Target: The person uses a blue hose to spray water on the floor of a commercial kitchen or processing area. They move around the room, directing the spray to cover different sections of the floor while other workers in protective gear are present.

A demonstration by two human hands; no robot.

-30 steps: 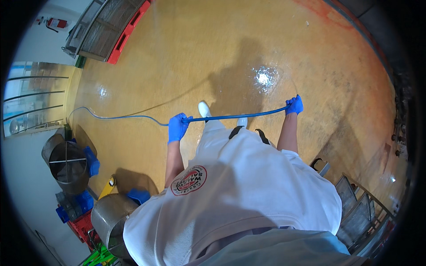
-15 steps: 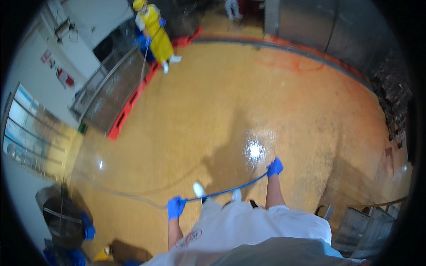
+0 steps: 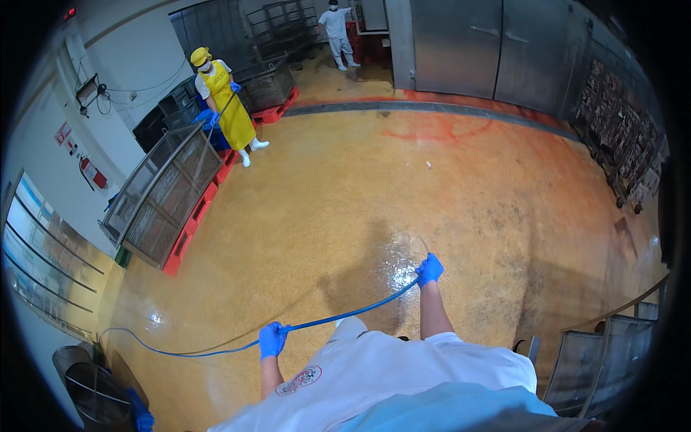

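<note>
Both my hands wear blue gloves and grip one blue hose (image 3: 353,314). My left hand (image 3: 272,338) is closed around it low in the view, left of my body. Farther forward and to the right, my right hand (image 3: 430,268) is closed on the hose near its end. Between them the hose sags slightly in front of my white clothing. From my left hand it trails over the floor to the left wall. A faint thin arc, which looks like water, shows just beyond my right hand, beside a shiny wet patch (image 3: 400,272) on the yellow-brown floor (image 3: 302,209).
At the far left a person in a yellow apron (image 3: 234,108) holds a dark hose or rod beside a mesh cart (image 3: 173,194) on red pallets (image 3: 188,234). Another person in white (image 3: 336,32) stands farther back. A dark rack on wheels (image 3: 622,129) and metal panels (image 3: 612,353) line the right.
My view has tilted up, bringing more of the back wall and both people into sight. Both hands keep their grip on the hose. The apron wearer's head and hose have changed position slightly.
</note>
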